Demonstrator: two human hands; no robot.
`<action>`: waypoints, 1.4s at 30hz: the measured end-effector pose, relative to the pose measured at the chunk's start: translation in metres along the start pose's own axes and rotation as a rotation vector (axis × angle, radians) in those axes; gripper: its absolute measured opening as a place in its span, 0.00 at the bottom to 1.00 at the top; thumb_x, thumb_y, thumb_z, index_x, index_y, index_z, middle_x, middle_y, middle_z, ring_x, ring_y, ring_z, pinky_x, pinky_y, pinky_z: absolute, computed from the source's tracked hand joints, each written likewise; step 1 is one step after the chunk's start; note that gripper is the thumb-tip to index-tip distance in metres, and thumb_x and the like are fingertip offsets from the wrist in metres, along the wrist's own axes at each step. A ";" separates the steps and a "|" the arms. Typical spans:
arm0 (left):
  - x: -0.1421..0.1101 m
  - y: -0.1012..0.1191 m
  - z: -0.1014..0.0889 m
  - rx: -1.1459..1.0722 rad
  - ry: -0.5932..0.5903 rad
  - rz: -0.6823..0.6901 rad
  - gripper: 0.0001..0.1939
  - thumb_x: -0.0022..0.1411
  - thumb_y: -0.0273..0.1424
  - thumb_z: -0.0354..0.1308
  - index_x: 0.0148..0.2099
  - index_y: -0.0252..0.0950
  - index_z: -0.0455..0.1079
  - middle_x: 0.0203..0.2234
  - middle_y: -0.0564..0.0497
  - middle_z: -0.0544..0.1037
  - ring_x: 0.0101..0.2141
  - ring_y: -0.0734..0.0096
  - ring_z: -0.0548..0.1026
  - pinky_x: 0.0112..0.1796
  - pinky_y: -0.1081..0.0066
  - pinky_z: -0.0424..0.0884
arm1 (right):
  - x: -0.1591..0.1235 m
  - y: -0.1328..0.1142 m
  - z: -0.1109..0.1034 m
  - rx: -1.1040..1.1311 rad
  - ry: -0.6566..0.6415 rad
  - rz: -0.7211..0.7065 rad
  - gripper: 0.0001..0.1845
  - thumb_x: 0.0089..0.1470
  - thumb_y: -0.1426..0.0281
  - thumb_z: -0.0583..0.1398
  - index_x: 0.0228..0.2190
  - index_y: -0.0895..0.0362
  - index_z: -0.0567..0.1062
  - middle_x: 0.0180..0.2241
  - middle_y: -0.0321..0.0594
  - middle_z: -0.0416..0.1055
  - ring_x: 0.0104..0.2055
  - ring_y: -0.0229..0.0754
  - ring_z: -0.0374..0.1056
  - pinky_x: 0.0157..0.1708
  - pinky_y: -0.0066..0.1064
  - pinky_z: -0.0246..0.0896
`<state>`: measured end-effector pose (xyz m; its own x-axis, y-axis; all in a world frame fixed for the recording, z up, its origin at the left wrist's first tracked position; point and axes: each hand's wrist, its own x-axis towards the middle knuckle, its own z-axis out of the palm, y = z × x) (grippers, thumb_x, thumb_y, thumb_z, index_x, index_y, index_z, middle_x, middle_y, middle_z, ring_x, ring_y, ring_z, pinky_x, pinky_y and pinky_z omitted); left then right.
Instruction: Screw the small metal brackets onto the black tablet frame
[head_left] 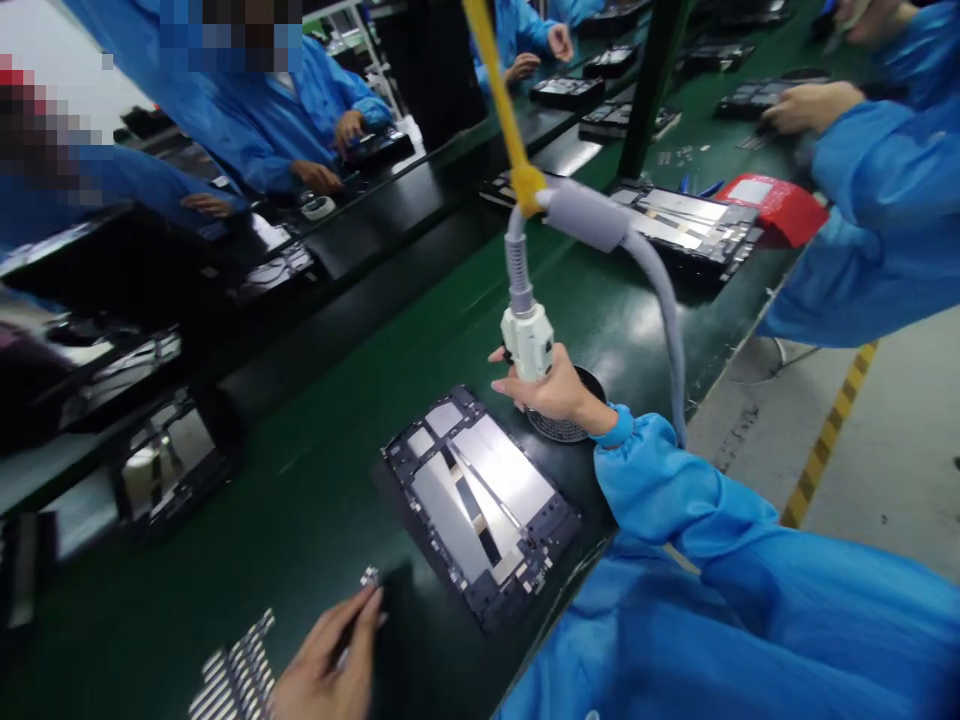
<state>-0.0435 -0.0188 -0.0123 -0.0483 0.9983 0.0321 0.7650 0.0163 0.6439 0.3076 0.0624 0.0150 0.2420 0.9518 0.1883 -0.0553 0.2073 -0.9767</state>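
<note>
My right hand (561, 388) is wrapped round a white hand tool (528, 340), which hangs from a yellow strap (501, 90) and has a grey hose (664, 290). The tool's lower end is hidden. Below it lies an opened flat electronic device (506, 465), its silver battery panels and dark ribbon strip facing up. At the bottom, my left hand (330, 660) pinches a small metal piece (369, 577) between thumb and fingers, apart from the device. Beside that hand rests a group of striped metal parts (238, 670), partly covered by it.
A round black mesh dish (562, 425) sits behind my right wrist. Farther along the green bench (322, 430) are another opened device (690, 225) and a red piece (787, 205). Co-workers in blue sleeves (892, 170) work nearby. A green post (656, 80) rises from the bench.
</note>
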 end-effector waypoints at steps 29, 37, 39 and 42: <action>-0.009 0.039 0.059 -0.802 0.066 -0.262 0.21 0.53 0.41 0.62 0.42 0.29 0.73 0.23 0.49 0.77 0.23 0.72 0.76 0.24 0.74 0.75 | -0.015 -0.011 0.143 0.041 -0.412 0.059 0.18 0.43 0.68 0.65 0.38 0.62 0.72 0.13 0.29 0.64 0.15 0.35 0.61 0.18 0.28 0.60; -0.011 0.032 0.064 -0.831 0.130 -0.233 0.18 0.57 0.42 0.60 0.38 0.29 0.71 0.31 0.44 0.79 0.32 0.66 0.80 0.34 0.69 0.78 | -0.019 -0.007 0.143 -0.024 -0.404 0.068 0.13 0.43 0.68 0.64 0.31 0.62 0.71 0.16 0.31 0.65 0.17 0.34 0.62 0.20 0.27 0.60; -0.013 0.034 0.063 -0.809 0.181 -0.197 0.17 0.59 0.41 0.59 0.41 0.31 0.70 0.27 0.49 0.77 0.27 0.70 0.78 0.31 0.71 0.77 | -0.020 -0.003 0.143 -0.042 -0.412 0.028 0.12 0.42 0.68 0.64 0.31 0.62 0.72 0.17 0.32 0.66 0.19 0.35 0.63 0.22 0.28 0.61; -0.019 0.040 0.061 -0.767 0.219 -0.146 0.16 0.60 0.39 0.58 0.43 0.31 0.69 0.23 0.53 0.74 0.21 0.76 0.74 0.23 0.76 0.73 | -0.022 0.002 0.144 -0.062 -0.414 -0.037 0.11 0.42 0.69 0.64 0.30 0.61 0.72 0.18 0.33 0.66 0.22 0.36 0.64 0.23 0.28 0.62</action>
<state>0.0269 -0.0334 -0.0335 -0.2990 0.9542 0.0053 0.0920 0.0233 0.9955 0.1628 0.0747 0.0232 -0.1676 0.9571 0.2365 0.0078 0.2411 -0.9705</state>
